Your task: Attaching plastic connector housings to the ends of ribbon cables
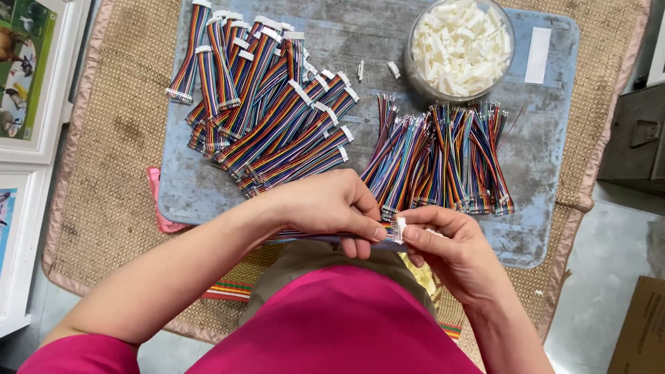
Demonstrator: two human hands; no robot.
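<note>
Left hand (pixel 332 204): palm down, wrist bent inward, thumb and fingers pinched shut on a multicoloured flat ribbon cable (pixel 312 237) just short of its end. Right hand (pixel 450 249): fingers curled, thumb and forefinger closed on a small white plastic connector housing (pixel 400 230) touching that cable end. Both hands meet at the near edge of the worn blue-grey rectangular work board (pixel 547 180), above the lap.

On the board, far left: heap of finished rainbow cables with white end plugs (pixel 267 104). Centre right, just beyond the hands: bundle of loose rainbow wires with bare ends (pixel 443 156). Far right corner: clear round bowl of white housings (pixel 458 47), top cut off by the frame. Bare board lies between heap and bundle.

Cable's left part hidden under the left hand; pin seating too small to make out.
</note>
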